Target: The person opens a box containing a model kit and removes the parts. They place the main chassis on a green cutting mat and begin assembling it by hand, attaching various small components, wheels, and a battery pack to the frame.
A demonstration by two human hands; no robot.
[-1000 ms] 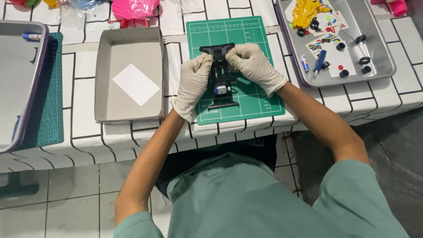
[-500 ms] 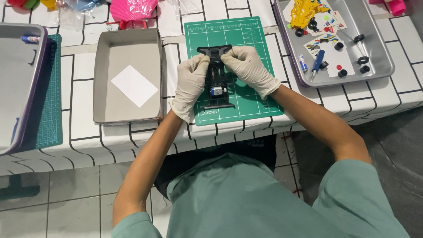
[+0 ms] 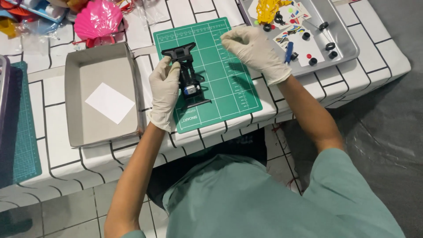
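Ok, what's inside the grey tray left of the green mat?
Inside the grey tray lies one white paper sheet, flat on the floor. Nothing else shows there; whatever is beneath the sheet is covered.

Left tray [image 3: 3, 88] cut by frame edge, chassis [image 3: 187, 77] side behind left hand [image 3: 164, 90], tray parts [image 3: 318, 44] too small

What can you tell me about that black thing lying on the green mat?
The black chassis looks like the plastic frame of a small toy car, long and narrow, with a wide bumper bar at its far end and a flatter bar at the near end. A small blue and silver part sits near its middle. No wheels are on it. It lies lengthwise on the green cutting mat. The gloved left hand holds it along its left side; the right hand is lifted clear of it.
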